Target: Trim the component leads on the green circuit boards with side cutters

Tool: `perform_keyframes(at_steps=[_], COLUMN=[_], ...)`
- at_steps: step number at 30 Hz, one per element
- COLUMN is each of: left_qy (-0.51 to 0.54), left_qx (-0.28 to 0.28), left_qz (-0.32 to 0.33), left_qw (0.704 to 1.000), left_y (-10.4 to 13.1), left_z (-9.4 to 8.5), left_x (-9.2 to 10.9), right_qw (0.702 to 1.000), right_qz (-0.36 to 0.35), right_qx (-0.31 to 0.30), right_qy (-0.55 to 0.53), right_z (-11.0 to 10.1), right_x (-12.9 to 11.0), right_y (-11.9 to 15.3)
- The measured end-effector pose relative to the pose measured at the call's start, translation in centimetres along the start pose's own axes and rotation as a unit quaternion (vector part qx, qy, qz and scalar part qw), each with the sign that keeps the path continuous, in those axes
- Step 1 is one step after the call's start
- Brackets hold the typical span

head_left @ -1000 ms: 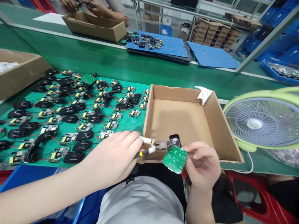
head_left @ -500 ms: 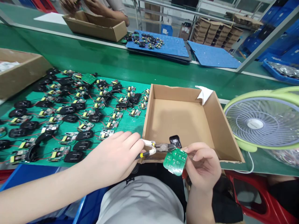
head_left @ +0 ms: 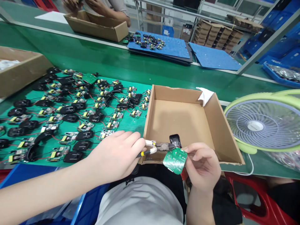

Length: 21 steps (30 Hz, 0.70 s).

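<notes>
My left hand [head_left: 122, 153] is wrapped round a pair of pliers [head_left: 164, 147] with white, yellow and black handles. The plier jaws touch the top edge of a green circuit board [head_left: 175, 161]. Between thumb and fingers, my right hand [head_left: 202, 164] pinches that board by its right edge. Behind the board and the plier tips sits a small black plastic casing [head_left: 175, 140]; whether it is joined to the board I cannot tell. Both hands are over the near edge of an open cardboard box [head_left: 180, 115].
Several boards wired to black casings cover the green mat [head_left: 131, 125] at left. A green fan [head_left: 255, 126] stands right of the box. At far left is another cardboard box [head_left: 21, 73]. Across the bench, a person's arms [head_left: 103, 9] are over a carton [head_left: 98, 26].
The circuit board has tilted slightly and its lower edge has risen a little. The pliers stay at the board's top edge, and both hands keep their grips.
</notes>
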State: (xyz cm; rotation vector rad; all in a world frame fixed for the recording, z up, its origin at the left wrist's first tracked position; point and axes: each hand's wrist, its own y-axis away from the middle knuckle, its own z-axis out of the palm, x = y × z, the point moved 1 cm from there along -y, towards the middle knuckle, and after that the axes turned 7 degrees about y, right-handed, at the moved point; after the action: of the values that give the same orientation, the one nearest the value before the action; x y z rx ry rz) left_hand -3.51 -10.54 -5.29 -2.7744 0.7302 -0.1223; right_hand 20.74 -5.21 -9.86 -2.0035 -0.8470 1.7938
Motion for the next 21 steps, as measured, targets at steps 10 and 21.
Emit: perform_keyframes(at_steps=[10,21], left_qy=[0.03,0.035], left_qx=[0.001,-0.014], left_qz=[-0.02,0.002], left_qw=[0.999,0.999], left_y=[0.15,0.37], left_z=[-0.4,-0.65], left_x=[-0.41,-0.41], right_qw=[1.0,0.999], right_qz=[0.008,0.014], right_qx=[0.015,0.02], right_qy=[-0.016,-0.037], right_z=[0.16,0.13], right_x=[-0.17,-0.07], right_y=[-0.21,-0.17])
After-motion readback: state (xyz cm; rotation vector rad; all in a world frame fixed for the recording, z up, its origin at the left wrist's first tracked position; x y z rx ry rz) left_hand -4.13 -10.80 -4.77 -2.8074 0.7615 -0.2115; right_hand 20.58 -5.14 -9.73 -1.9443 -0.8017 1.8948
